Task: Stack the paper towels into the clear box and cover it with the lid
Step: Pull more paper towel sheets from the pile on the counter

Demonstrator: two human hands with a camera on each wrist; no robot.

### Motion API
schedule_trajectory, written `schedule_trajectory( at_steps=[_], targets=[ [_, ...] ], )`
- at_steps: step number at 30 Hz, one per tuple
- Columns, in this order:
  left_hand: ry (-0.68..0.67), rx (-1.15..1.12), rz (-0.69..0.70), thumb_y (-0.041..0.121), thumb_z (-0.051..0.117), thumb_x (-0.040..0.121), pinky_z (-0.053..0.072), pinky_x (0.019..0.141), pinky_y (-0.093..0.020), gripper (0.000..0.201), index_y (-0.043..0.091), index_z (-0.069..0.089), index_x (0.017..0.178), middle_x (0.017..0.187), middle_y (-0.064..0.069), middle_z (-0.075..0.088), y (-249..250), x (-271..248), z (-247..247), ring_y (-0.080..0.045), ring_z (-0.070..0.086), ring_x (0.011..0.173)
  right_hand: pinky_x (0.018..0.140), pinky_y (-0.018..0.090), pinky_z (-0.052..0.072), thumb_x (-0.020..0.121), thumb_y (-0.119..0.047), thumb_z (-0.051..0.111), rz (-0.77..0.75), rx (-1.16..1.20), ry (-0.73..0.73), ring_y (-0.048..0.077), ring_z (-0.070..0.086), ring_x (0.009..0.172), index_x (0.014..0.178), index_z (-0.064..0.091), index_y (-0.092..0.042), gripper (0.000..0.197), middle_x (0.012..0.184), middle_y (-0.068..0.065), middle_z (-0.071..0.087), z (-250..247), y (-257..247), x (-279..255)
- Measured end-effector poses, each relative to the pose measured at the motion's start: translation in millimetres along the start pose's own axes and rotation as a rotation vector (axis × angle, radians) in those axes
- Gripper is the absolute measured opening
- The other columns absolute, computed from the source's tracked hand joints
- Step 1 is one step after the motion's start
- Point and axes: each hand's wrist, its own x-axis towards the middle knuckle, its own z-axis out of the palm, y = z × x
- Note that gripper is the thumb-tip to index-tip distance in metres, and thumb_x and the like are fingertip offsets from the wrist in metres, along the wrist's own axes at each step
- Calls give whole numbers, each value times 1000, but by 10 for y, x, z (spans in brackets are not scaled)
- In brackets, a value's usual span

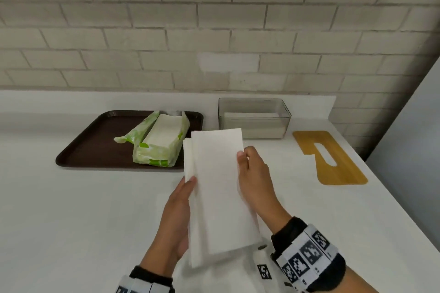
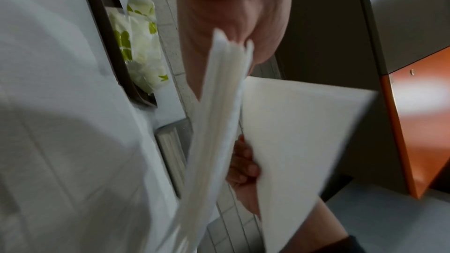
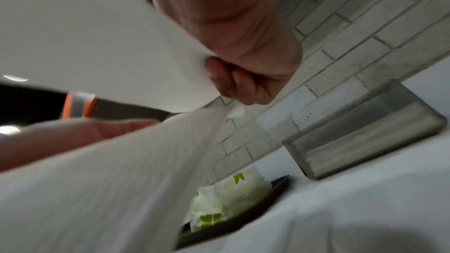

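Observation:
A stack of white paper towels (image 1: 219, 188) is held above the counter between both hands. My left hand (image 1: 177, 211) grips its left edge, thumb on top. My right hand (image 1: 254, 173) pinches the top sheet (image 3: 92, 49) at its right edge, lifted apart from the stack (image 2: 214, 122). The clear box (image 1: 254, 116) stands behind on the counter with a layer of towels inside. The wooden lid (image 1: 329, 157) with a slot lies flat to the right. An opened green-and-white towel pack (image 1: 162, 140) sits on the tray.
A dark brown tray (image 1: 95, 145) lies at the left of the white counter (image 1: 71, 221). A tiled wall (image 1: 214, 26) runs behind. The counter's right edge drops off past the lid.

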Motion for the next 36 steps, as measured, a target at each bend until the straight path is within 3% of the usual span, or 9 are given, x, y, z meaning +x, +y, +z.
schedule_trajectory(
  at_steps=[3, 5, 8, 12, 15, 19, 27, 33, 36],
  targets=[
    [-59, 29, 23, 44, 43, 96, 54, 77, -37, 27, 28, 63, 104, 97, 1, 74, -28, -16, 93, -21, 69, 94, 50, 28, 30, 101, -35, 29, -14, -129, -15, 12, 41, 54, 93, 37, -18, 20, 60, -5, 43, 16, 109, -59],
    [-103, 137, 90, 36, 48, 95, 56, 79, -36, 22, 27, 63, 109, 101, 2, 74, -62, -11, 142, -20, 70, 94, 56, 28, 38, 99, -37, 36, -19, -93, -54, 13, 50, 62, 97, 37, -22, 15, 67, -8, 49, -46, 130, -87],
    [-116, 237, 199, 16, 57, 92, 57, 69, -25, 20, 23, 65, 108, 97, 4, 75, -104, 12, 186, -14, 72, 87, 77, 22, 50, 90, -41, 53, 115, 254, -165, 7, 58, 91, 115, 35, -32, 32, 103, -13, 56, -214, 198, -131],
    [-82, 305, 364, 11, 65, 86, 54, 65, -17, 25, 29, 66, 102, 93, 14, 74, -132, 34, 299, -7, 70, 85, 95, 40, 51, 88, -22, 62, 234, 627, -323, 16, 64, 106, 123, 49, -28, 38, 119, -3, 65, -365, 307, -185],
    [-69, 331, 477, 10, 65, 86, 52, 67, -12, 30, 36, 62, 99, 91, 25, 71, -118, 40, 427, 1, 68, 86, 91, 33, 53, 89, -12, 60, 96, 577, -150, 8, 65, 102, 111, 54, -35, 32, 111, -8, 67, -419, 276, -165],
    [-58, 326, 550, 12, 65, 84, 53, 71, -14, 32, 37, 57, 104, 99, 25, 68, -108, 82, 562, 2, 65, 92, 85, 26, 54, 88, -12, 61, -26, 580, -42, 5, 63, 102, 110, 51, -35, 34, 111, -9, 64, -460, 286, -123],
    [-9, 247, 456, 11, 68, 82, 52, 63, -13, 30, 37, 60, 94, 85, 27, 70, -169, 229, 701, 4, 67, 83, 90, 30, 54, 79, -17, 73, 117, 520, -160, 9, 60, 109, 124, 46, -32, 55, 120, -8, 60, -377, 553, -121],
    [60, 53, 390, 21, 74, 63, 53, 72, -29, 33, 19, 68, 96, 92, 0, 75, 21, 261, 526, -17, 70, 86, 82, 16, 51, 76, -15, 76, 231, 124, -574, 6, 66, 96, 106, 66, -25, 32, 105, -10, 70, -655, 664, -151],
    [99, 175, 385, 11, 83, 61, 52, 76, -32, 34, 22, 70, 90, 89, 1, 75, 61, 284, 247, -18, 69, 83, 73, 16, 52, 76, -7, 75, 222, 251, -447, 8, 70, 85, 90, 71, -22, 21, 92, -6, 74, -959, 682, -98]
  ],
)
